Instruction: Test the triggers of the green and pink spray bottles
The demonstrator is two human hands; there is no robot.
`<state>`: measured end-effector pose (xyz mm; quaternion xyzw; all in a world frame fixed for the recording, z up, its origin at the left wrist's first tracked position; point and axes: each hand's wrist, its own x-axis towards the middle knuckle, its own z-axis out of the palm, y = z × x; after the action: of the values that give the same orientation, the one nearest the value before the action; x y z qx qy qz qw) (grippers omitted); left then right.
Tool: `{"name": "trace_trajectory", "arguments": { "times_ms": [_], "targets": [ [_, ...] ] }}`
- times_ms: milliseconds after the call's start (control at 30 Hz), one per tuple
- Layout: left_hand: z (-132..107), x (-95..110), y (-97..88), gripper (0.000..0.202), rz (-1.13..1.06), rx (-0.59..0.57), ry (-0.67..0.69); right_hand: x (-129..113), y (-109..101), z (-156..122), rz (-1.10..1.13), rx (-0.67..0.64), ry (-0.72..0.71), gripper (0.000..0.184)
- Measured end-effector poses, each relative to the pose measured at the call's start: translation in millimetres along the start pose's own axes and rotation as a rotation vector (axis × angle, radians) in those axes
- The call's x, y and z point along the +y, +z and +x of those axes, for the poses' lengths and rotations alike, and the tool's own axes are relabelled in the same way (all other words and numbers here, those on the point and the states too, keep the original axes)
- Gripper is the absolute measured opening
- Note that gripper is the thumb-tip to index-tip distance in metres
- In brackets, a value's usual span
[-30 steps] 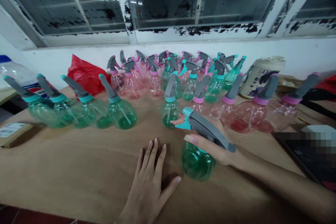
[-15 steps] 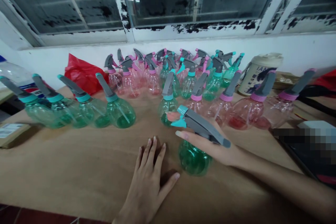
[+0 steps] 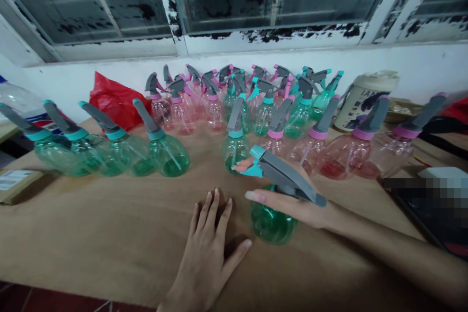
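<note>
Workroom: table (image 3: 109, 243), rowed spray bottles (image 3: 170, 156)

Right hand (image 3: 309, 213) has lowered its thumb (image 3: 272, 200) — seemingly — against the green bottle (image 3: 274, 226).

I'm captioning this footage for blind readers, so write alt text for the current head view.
A right hand holds a green spray bottle with a grey-and-turquoise trigger head, while the left hand lies palm down on a brown tabletop. Behind stand more green and pink spray bottles and a red plastic bag, below dark windows.

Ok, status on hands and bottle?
Left hand flat on table. Right hand around neck of green spray bottle. Another green bottle beyond that hand; contact unclear.
</note>
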<state>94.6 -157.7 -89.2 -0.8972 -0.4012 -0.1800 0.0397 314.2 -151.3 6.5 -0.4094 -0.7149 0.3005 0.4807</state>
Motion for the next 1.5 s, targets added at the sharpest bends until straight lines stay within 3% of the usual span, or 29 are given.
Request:
{"name": "trace_trajectory", "arguments": {
  "times_ms": [233,433,567,733,900,1500],
  "targets": [
    [1.6,-0.2,0.0,0.068,0.018,-0.019,0.01,-5.5,-2.9,-0.9,0.021,-0.005,-0.066,0.039],
    [0.7,-0.3,-0.1,0.072,-0.002,-0.008,0.003,-7.0,6.0,3.5,-0.037,0.081,-0.022,0.019],
    [1.1,-0.3,-0.8,0.07,0.01,-0.012,0.006,-7.9,8.7,4.5,-0.066,0.144,-0.025,0.021],
    [2.3,0.1,-1.7,0.07,0.019,-0.018,0.008,-6.9,6.6,1.6,-0.05,0.125,-0.032,0.012],
    [3.1,0.8,-2.5,0.067,0.017,-0.015,0.011,-3.5,7.1,-1.0,-0.008,0.114,0.028,0.019],
    [2.0,0.4,-1.9,0.069,0.061,-0.007,0.023,-5.4,6.0,-0.9,-0.035,0.083,-0.007,0.031]
  ]
}}
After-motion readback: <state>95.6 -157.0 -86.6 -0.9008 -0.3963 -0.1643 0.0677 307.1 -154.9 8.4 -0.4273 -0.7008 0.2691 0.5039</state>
